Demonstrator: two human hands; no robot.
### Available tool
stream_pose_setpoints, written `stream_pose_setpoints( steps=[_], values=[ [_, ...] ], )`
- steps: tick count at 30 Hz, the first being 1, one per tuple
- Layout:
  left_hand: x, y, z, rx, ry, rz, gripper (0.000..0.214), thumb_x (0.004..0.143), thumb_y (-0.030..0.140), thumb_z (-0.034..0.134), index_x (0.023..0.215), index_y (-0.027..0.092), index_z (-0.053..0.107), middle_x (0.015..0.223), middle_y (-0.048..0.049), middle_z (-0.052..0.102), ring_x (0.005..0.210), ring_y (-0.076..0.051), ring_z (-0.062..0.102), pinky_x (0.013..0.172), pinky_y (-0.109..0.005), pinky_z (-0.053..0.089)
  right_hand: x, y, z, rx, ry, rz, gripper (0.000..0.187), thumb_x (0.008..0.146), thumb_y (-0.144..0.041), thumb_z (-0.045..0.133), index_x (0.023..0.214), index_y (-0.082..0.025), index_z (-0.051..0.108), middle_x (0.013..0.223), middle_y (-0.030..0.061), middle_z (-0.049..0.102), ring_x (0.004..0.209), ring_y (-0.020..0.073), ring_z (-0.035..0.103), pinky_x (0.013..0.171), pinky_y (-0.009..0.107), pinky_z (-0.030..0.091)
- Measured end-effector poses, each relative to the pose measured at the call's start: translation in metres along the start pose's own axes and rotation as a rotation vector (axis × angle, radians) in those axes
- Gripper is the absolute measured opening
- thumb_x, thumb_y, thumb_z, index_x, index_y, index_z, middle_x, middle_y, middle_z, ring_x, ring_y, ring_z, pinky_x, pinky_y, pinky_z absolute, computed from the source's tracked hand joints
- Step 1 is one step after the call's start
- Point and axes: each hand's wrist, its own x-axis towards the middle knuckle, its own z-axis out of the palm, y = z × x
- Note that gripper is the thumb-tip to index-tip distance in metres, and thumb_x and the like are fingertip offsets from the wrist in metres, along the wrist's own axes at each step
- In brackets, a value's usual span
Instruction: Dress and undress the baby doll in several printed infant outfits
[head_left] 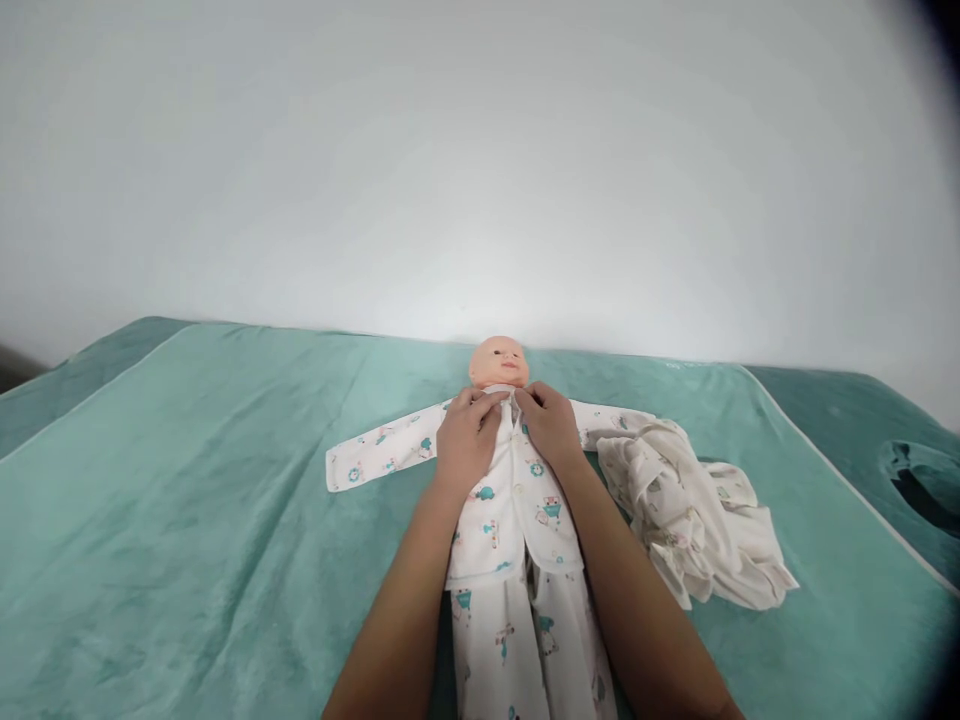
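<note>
A baby doll (499, 361) lies on its back on a teal blanket (187, 500), dressed in a white printed jacket (517, 500) and matching trousers (517, 640). Both my hands rest on the doll's chest just under its chin. My left hand (466, 438) pinches the left side of the jacket's collar. My right hand (550, 423) pinches the right side, fingers curled on the fabric. The doll's sleeves spread out to both sides.
A crumpled heap of white printed cloth (694, 525) lies right of the doll, beside my right forearm. The blanket covers a padded table with a face hole (919, 485) at the far right. A plain white wall stands behind.
</note>
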Motion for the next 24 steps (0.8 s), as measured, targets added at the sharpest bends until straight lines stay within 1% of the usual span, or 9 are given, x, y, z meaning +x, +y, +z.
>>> stream_pose_setpoints(
  steps=[3,5,7,10,12,14,16,19,24],
  values=[
    [0.0,0.0,-0.001,-0.044,0.004,0.003,0.034,0.097,0.023,0.046,0.118,0.031,0.072,0.105,-0.0039,0.063,0.103,-0.02,0.06,0.087,-0.032,0.047,0.0,-0.001,-0.001,0.024,0.004,-0.007,0.034,0.087,-0.047,0.05,0.065,-0.021,0.046,0.062,-0.0048,0.049,0.064,0.013,0.043,0.063,0.026,0.032],
    [0.0,0.001,-0.001,-0.072,0.014,0.025,0.033,0.095,0.02,0.047,0.112,0.029,0.074,0.105,-0.0041,0.063,0.103,-0.02,0.06,0.088,-0.032,0.047,-0.007,-0.005,-0.004,-0.008,0.007,-0.023,0.036,0.089,-0.05,0.048,0.066,-0.022,0.046,0.063,-0.0041,0.049,0.064,0.0135,0.044,0.063,0.026,0.032],
    [-0.002,0.002,-0.003,-0.098,0.02,0.056,0.031,0.092,0.016,0.048,0.099,0.027,0.076,0.105,-0.004,0.064,0.104,-0.02,0.06,0.092,-0.033,0.047,-0.022,-0.011,-0.009,-0.106,0.006,-0.044,0.038,0.09,-0.054,0.047,0.068,-0.022,0.045,0.063,-0.0033,0.05,0.063,0.0142,0.044,0.063,0.027,0.031],
    [-0.01,0.005,-0.007,-0.135,0.001,0.094,0.031,0.087,0.009,0.048,0.081,0.024,0.074,0.105,-0.0031,0.066,0.107,-0.019,0.059,0.099,-0.034,0.046,-0.055,-0.019,-0.018,-0.338,-0.068,-0.099,0.039,0.089,-0.056,0.052,0.069,-0.023,0.044,0.063,-0.0027,0.05,0.06,0.0143,0.043,0.06,0.027,0.026],
    [-0.018,0.007,-0.011,-0.165,-0.01,0.106,0.03,0.086,0.009,0.048,0.077,0.023,0.073,0.109,-0.0029,0.067,0.109,-0.019,0.058,0.101,-0.035,0.045,-0.075,-0.023,-0.024,-0.461,-0.135,-0.143,0.037,0.088,-0.054,0.057,0.072,-0.023,0.044,0.066,-0.0026,0.051,0.059,0.0136,0.041,0.059,0.027,0.022],
    [-0.027,0.007,-0.014,-0.191,-0.016,0.114,0.029,0.088,0.011,0.049,0.08,0.023,0.074,0.116,-0.0028,0.067,0.112,-0.02,0.057,0.103,-0.036,0.044,-0.088,-0.026,-0.029,-0.522,-0.163,-0.181,0.032,0.091,-0.049,0.056,0.075,-0.022,0.046,0.069,-0.0024,0.052,0.059,0.0132,0.042,0.058,0.028,0.02],
    [-0.035,0.005,-0.015,-0.199,-0.024,0.133,0.029,0.091,0.013,0.048,0.087,0.025,0.075,0.124,-0.0022,0.065,0.117,-0.02,0.054,0.107,-0.039,0.043,-0.092,-0.025,-0.031,-0.537,-0.16,-0.227,0.027,0.095,-0.042,0.05,0.078,-0.022,0.047,0.072,-0.002,0.054,0.061,0.0134,0.044,0.058,0.028,0.021],
    [-0.04,0.002,-0.014,-0.191,-0.037,0.159,0.027,0.093,0.017,0.051,0.095,0.027,0.076,0.129,-0.0019,0.063,0.12,-0.021,0.052,0.109,-0.041,0.041,-0.088,-0.018,-0.031,-0.499,-0.146,-0.316,0.024,0.099,-0.034,0.045,0.078,-0.022,0.049,0.075,-0.0013,0.057,0.066,0.0136,0.049,0.061,0.029,0.023],
    [-0.04,0.004,-0.012,-0.153,-0.036,0.165,0.021,0.091,0.018,0.057,0.094,0.028,0.076,0.128,-0.0025,0.063,0.118,-0.021,0.052,0.106,-0.041,0.044,-0.075,-0.002,-0.036,-0.298,-0.208,-0.413,0.025,0.096,-0.026,0.048,0.072,-0.021,0.047,0.07,-0.003,0.052,0.066,0.0122,0.049,0.064,0.027,0.028]
  ],
)
